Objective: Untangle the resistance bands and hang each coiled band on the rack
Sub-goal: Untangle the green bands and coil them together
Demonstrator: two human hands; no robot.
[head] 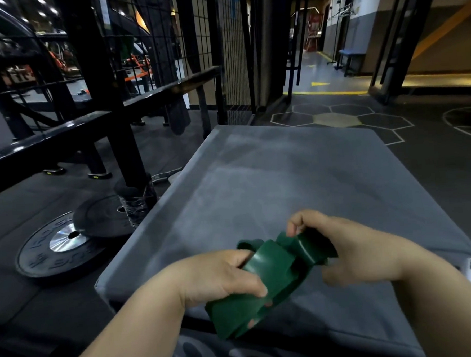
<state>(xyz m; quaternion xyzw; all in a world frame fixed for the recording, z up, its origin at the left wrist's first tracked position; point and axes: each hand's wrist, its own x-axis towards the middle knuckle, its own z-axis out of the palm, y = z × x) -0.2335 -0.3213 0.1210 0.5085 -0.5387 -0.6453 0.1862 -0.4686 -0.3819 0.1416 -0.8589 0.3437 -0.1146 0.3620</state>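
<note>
A wide dark green resistance band (270, 270) is bunched into folded loops just above the near edge of a grey padded box (270, 176). My left hand (221, 275) grips the lower part of the band, thumb across its top fold. My right hand (343, 249) pinches an upper fold of the band between thumb and fingers. The black steel rack (101, 84) with horizontal bars stands to the left and behind. No other band shows in view.
Two black weight plates (67, 241) lie on the floor left of the box, next to a rack post. A wire mesh panel (220, 41) rises behind the box. An open corridor with a blue bench (352, 58) runs off at the far right.
</note>
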